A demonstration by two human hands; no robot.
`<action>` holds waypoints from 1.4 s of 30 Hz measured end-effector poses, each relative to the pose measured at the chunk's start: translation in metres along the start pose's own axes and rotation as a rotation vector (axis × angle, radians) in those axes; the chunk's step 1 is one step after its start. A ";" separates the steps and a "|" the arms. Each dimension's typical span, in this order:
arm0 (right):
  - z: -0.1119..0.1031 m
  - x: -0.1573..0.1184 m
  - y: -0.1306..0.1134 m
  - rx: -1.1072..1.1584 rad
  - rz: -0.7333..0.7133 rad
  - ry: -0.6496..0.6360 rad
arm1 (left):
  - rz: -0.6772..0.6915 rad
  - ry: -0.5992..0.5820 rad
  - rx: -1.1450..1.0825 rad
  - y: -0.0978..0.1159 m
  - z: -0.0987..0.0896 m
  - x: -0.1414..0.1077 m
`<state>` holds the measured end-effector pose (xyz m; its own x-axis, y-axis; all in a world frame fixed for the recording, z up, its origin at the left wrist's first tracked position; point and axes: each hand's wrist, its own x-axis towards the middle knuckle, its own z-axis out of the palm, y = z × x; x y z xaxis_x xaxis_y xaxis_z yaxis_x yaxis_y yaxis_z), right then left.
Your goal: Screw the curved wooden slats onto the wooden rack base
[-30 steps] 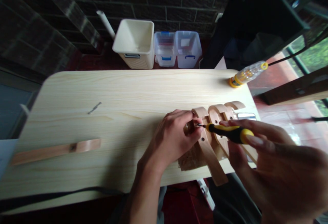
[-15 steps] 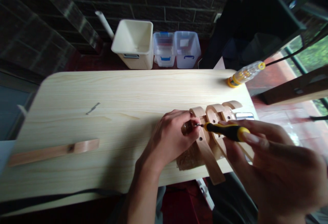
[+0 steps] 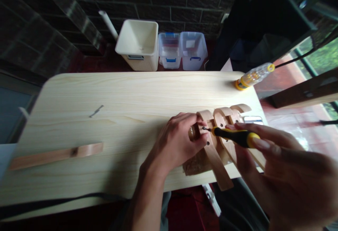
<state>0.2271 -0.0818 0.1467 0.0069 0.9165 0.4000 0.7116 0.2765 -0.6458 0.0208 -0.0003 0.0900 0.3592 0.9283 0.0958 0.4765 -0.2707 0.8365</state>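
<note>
My left hand (image 3: 176,140) grips a bent wooden strap (image 3: 211,153) near its curved top, and a small rounded wooden part (image 3: 193,133) shows by the fingers. My right hand (image 3: 280,164) is shut around a yellow-and-black screwdriver (image 3: 237,137), its thin tip at the wood by my left fingertips. Beside the strap, more curved wooden straps (image 3: 224,116) lie overlapping on a piece of cardboard (image 3: 195,164). The exact point of contact is hidden by my fingers.
The pale wooden table (image 3: 126,97) holds a flat wooden strip (image 3: 55,156), a small metal piece (image 3: 96,111) and a clear-handled screwdriver (image 3: 253,77) at the far right corner. Beyond its far edge stand a cream bin (image 3: 137,44) and two clear plastic boxes (image 3: 179,50).
The whole view has shifted slightly left. My hands stay almost in place, with the screwdriver tip still at the wood.
</note>
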 end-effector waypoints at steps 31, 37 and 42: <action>0.007 0.007 -0.008 -0.184 -0.113 -0.032 | -0.013 -0.003 -0.041 0.002 -0.001 0.002; 0.008 0.006 -0.015 -0.136 -0.064 -0.003 | -0.020 -0.010 -0.044 0.001 -0.001 0.002; 0.010 0.002 -0.011 -0.175 -0.063 0.010 | -0.019 -0.004 -0.049 0.001 0.000 0.002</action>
<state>0.2128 -0.0800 0.1480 -0.0345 0.8958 0.4432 0.8222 0.2776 -0.4970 0.0217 0.0010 0.0912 0.3533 0.9323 0.0777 0.4433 -0.2400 0.8637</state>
